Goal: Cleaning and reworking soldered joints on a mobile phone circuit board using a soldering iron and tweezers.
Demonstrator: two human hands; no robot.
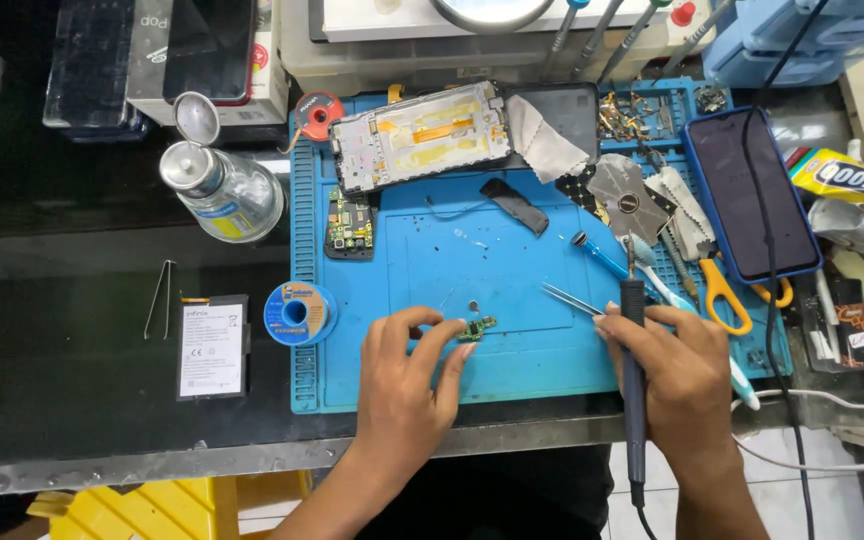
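While the left hand pins the small green circuit board to the blue work mat, the right hand holds a soldering iron and a pair of tweezers, both angled toward the board.

Board position: near the front middle of the mat, just right of the left fingertips, well apart from the solder spool at the mat's left edge.

Left hand: fingers curled and narrow, index and middle tips touching the board's near edge; nothing grasped.

Right hand: closed around the iron's dark handle, cord trailing down past the counter edge. Tweezers sit between thumb and forefinger, tips pointing left, short of the board.

Judgement on technique: the board is light and would likely slide under tool pressure, so finger pressure should stay flat and clear of the hot tip. Iron tip appears raised off the mat; bringing it in low and steady would suit parts this small.

Nearby: opened phone frame at the back of the mat, a larger circuit board below it, a flat battery on the counter at left.
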